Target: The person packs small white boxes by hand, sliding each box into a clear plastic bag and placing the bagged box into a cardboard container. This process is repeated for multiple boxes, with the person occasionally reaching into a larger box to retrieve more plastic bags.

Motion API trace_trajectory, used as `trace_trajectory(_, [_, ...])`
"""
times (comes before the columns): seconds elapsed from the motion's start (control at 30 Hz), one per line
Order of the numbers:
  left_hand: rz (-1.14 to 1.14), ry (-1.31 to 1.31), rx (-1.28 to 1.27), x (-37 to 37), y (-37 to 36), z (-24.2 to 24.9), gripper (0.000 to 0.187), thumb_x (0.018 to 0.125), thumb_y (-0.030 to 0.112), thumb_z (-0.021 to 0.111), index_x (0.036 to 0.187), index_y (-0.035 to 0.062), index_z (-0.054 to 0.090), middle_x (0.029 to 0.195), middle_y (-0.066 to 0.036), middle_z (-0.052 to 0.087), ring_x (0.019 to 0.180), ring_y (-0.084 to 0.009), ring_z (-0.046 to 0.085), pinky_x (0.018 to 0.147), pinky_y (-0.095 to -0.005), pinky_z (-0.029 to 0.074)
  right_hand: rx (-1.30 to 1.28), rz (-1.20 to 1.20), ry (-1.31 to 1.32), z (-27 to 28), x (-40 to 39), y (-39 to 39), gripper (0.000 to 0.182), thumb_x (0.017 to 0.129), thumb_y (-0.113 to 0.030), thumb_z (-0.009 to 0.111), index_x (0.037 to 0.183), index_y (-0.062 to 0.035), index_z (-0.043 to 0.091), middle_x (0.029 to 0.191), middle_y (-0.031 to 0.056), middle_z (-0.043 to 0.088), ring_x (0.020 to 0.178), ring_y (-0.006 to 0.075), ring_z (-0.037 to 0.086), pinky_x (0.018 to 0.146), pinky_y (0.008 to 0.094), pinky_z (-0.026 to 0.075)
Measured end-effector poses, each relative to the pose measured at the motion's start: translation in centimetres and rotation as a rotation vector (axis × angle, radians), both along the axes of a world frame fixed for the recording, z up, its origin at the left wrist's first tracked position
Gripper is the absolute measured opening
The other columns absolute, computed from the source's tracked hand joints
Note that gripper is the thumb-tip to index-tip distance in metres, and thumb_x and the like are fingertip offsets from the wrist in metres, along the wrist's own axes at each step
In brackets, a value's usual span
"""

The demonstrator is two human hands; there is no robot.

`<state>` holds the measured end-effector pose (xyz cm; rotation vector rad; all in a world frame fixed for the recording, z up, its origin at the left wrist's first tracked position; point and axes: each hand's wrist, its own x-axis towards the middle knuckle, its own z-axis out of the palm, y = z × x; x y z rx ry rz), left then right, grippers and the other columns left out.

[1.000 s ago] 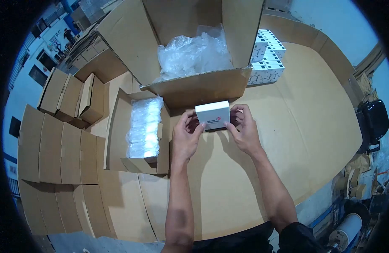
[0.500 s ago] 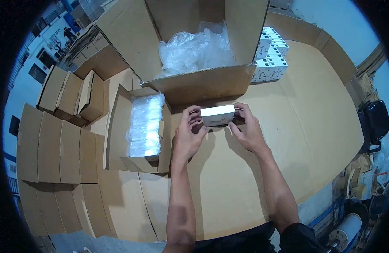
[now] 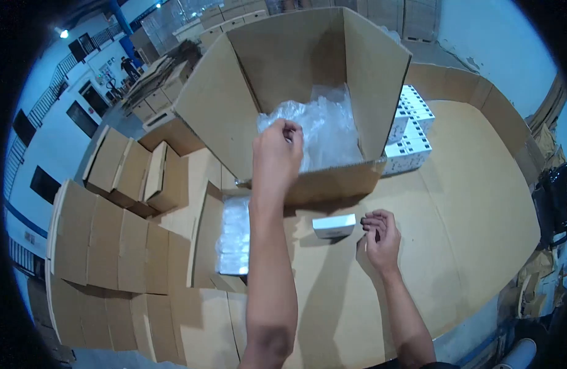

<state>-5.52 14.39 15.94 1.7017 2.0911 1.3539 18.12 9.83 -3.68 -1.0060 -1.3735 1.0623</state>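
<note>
My left hand [image 3: 278, 150] is raised at the mouth of a large open carton [image 3: 335, 186], in front of crumpled clear plastic bags [image 3: 327, 129]. Its fingers are loosely bent, and nothing shows between them. A small white box [image 3: 334, 226] stands by itself on the cardboard-covered table [image 3: 468, 246], in front of the carton. Just right of that box, apart from it, my right hand [image 3: 382, 238] hovers with half-curled fingers and holds nothing. Left of my left forearm, which hides part of it, an open tray-like carton [image 3: 200, 246] holds a row of plastic-wrapped boxes [image 3: 233, 237].
White printed boxes [image 3: 409, 147] are stacked behind the large carton's right side. Brown cartons [image 3: 102, 246] line the table's left side. A cardboard wall [image 3: 449, 83] edges the table at the back right. A person [image 3: 129, 67] stands far off.
Both hands have let go of the white box, which stays standing on the table. My left hand has moved up to the plastic bags; my right hand has drawn back slightly. The view has tilted up.
</note>
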Motion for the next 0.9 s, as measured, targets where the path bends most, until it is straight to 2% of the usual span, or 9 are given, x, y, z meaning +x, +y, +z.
trace_trajectory(0.13, [0.058, 0.157, -0.095, -6.1, 10.7, 0.8, 0.018, 0.089, 0.013, 0.071, 0.103, 0.0031, 0.074, 0.093, -0.015, 0.075, 0.089, -0.0272, 0.074, 0.084, -0.0380, 0.057, 0.016, -0.051, -0.058, 0.4, -0.3, 0.2, 0.029, 0.089, 0.011, 0.048, 0.116, 0.0035, 0.053, 0.103, 0.0145, 0.068, 0.097, 0.0217, 0.071, 0.086, 0.0326, 0.058])
trace_trajectory(0.2, [-0.216, 0.304, -0.141, -8.8, 14.5, -0.7, 0.027, 0.082, 0.012, 0.076, 0.107, 0.0040, 0.073, 0.099, -0.016, 0.075, 0.097, -0.0293, 0.073, 0.089, -0.0385, 0.057, 0.027, -0.031, -0.127, 0.7, -0.1, 0.0, 0.029, 0.087, 0.011, 0.048, 0.115, 0.0037, 0.054, 0.102, 0.0150, 0.069, 0.095, 0.0225, 0.072, 0.086, 0.0329, 0.059])
trace_trajectory(0.27, [-0.459, 0.649, -0.274, -10.4, 16.2, -2.7, 0.062, 0.067, 0.007, 0.084, 0.126, 0.0076, 0.064, 0.125, -0.018, 0.068, 0.117, -0.0349, 0.064, 0.101, -0.0417, 0.051, 0.002, -0.046, -0.104, 0.8, -0.1, -0.2, 0.029, 0.086, 0.011, 0.048, 0.112, 0.0035, 0.056, 0.098, 0.0150, 0.070, 0.094, 0.0227, 0.072, 0.085, 0.0331, 0.059])
trace_trajectory(0.33, [-0.496, 0.574, -0.346, -11.9, 17.0, -6.4, 0.063, 0.069, 0.016, 0.083, 0.129, 0.0089, 0.064, 0.133, -0.022, 0.062, 0.124, -0.0395, 0.058, 0.104, -0.0458, 0.048, 0.004, -0.060, -0.158, 0.7, -0.2, -0.1, 0.027, 0.086, 0.011, 0.048, 0.110, 0.0030, 0.057, 0.096, 0.0149, 0.071, 0.092, 0.0220, 0.072, 0.083, 0.0332, 0.059])
trace_trajectory(0.43, [-0.412, 0.600, -0.238, -12.2, 16.1, -10.7, 0.046, 0.080, 0.022, 0.077, 0.122, 0.0055, 0.067, 0.127, -0.024, 0.065, 0.119, -0.0413, 0.060, 0.101, -0.0477, 0.049, 0.011, -0.065, -0.150, 0.8, -0.2, -0.2, 0.026, 0.086, 0.011, 0.048, 0.108, 0.0035, 0.058, 0.094, 0.0154, 0.071, 0.089, 0.0217, 0.073, 0.082, 0.0333, 0.058])
trace_trajectory(0.5, [-0.360, 0.334, -0.684, -11.8, 16.3, -10.2, 0.032, 0.091, 0.022, 0.067, 0.115, 0.0008, 0.068, 0.118, -0.027, 0.067, 0.115, -0.0431, 0.062, 0.098, -0.0500, 0.049, -0.012, -0.057, -0.135, 0.6, -0.2, -0.1, 0.026, 0.085, 0.011, 0.048, 0.108, 0.0041, 0.059, 0.094, 0.0151, 0.071, 0.089, 0.0217, 0.073, 0.081, 0.0333, 0.059])
trace_trajectory(0.73, [-0.203, 0.232, -0.276, -10.6, 15.5, -7.8, 0.026, 0.093, 0.018, 0.065, 0.108, -0.0019, 0.068, 0.105, -0.029, 0.069, 0.103, -0.0468, 0.065, 0.091, -0.0508, 0.051, 0.000, -0.072, -0.156, 0.7, -0.3, -0.1, 0.025, 0.087, 0.011, 0.049, 0.108, 0.0038, 0.059, 0.094, 0.0146, 0.071, 0.089, 0.0210, 0.073, 0.080, 0.0322, 0.059])
trace_trajectory(0.8, [-0.144, 0.202, -0.052, -10.5, 15.0, -6.8, 0.023, 0.090, 0.014, 0.068, 0.106, -0.0018, 0.069, 0.102, -0.028, 0.070, 0.101, -0.0456, 0.067, 0.089, -0.0493, 0.052, 0.010, -0.073, -0.145, 0.7, -0.3, -0.1, 0.024, 0.087, 0.011, 0.049, 0.108, 0.0032, 0.059, 0.095, 0.0146, 0.071, 0.088, 0.0209, 0.073, 0.080, 0.0315, 0.059])
trace_trajectory(0.9, [-0.096, 0.105, 0.018, -9.9, 14.3, -4.9, 0.024, 0.088, 0.010, 0.070, 0.109, -0.0005, 0.067, 0.102, -0.023, 0.072, 0.098, -0.0401, 0.070, 0.087, -0.0468, 0.053, 0.013, -0.068, -0.145, 1.0, -0.3, -0.1, 0.024, 0.088, 0.011, 0.049, 0.108, 0.0024, 0.059, 0.095, 0.0142, 0.072, 0.088, 0.0206, 0.073, 0.080, 0.0312, 0.059])
